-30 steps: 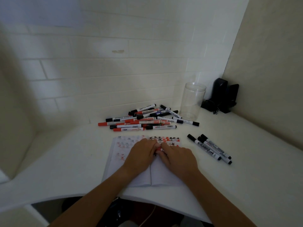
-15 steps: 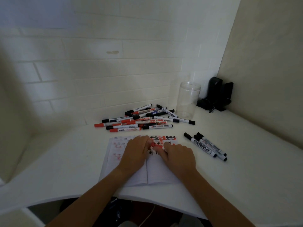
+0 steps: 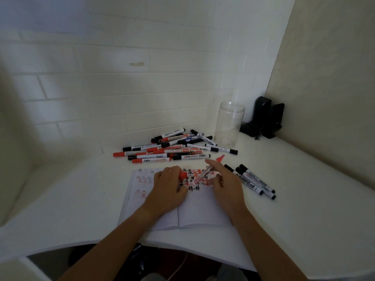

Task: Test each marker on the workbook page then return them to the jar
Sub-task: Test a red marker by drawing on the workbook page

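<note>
Two bare forearms are showing from the bottom edge up to the hands, with no sleeves covering them as far as the frame is reaching. The left hand is wearing nothing on its wrist or fingers. The right hand is wearing what looks like a thin ring on one finger, too small to make out. Both wrists are going bare.

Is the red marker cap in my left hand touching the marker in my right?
Apart: the head view shows printed page between the red marker cap and the marker.
</note>
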Action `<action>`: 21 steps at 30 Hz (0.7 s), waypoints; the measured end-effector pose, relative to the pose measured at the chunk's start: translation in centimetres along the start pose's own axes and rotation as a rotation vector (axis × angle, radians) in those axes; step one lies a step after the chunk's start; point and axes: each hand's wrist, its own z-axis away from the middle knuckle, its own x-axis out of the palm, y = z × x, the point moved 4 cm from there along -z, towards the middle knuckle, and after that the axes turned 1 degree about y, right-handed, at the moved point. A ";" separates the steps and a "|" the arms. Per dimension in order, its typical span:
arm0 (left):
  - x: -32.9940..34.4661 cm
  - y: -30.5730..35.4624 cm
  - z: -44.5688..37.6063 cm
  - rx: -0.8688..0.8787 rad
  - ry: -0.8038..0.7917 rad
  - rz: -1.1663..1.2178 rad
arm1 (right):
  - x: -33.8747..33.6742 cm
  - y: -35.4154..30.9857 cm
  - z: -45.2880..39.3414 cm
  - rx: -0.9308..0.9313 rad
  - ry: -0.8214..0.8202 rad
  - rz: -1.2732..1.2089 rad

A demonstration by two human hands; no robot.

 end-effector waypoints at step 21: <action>0.2 -0.1 -0.4 -0.038 -0.059 -0.063 | -0.6 0.2 0.3 0.410 -0.031 -0.342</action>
